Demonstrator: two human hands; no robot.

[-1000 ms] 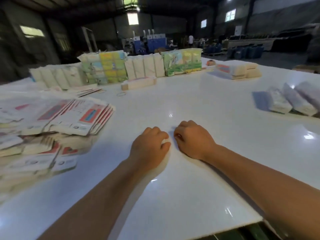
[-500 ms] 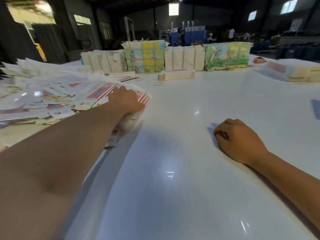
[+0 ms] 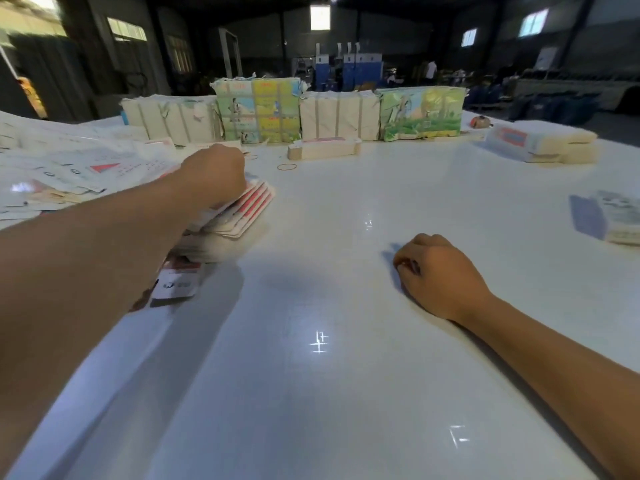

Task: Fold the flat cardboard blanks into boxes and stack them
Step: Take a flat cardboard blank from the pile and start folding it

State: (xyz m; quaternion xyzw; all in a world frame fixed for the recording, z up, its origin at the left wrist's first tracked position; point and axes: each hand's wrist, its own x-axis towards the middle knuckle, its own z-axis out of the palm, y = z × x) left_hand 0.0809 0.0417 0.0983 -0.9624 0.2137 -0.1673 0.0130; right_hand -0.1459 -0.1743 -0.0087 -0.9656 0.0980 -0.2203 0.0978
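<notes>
A loose heap of flat white cardboard blanks with red panels (image 3: 242, 213) lies at the left of the white table (image 3: 329, 393). My left hand (image 3: 213, 176) reaches over that heap and rests on its top blanks, fingers curled down; whether it grips one is hidden by the hand. My right hand (image 3: 438, 275) sits on the bare table to the right as a loose fist with nothing in it. A single blank (image 3: 176, 284) lies near the heap's front edge. More spread blanks (image 3: 69, 171) cover the far left.
Banded bundles of blanks (image 3: 341, 114) and colourful printed packs (image 3: 259, 110) line the back. A small flat bundle (image 3: 323, 148) and a rubber band (image 3: 286, 166) lie before them. More packs sit at the right (image 3: 540, 142) and the far right edge (image 3: 616, 220).
My left hand left its spot beside the right hand and reached out left onto the heap of blanks. The view swung left. My right hand stayed fisted on the table.
</notes>
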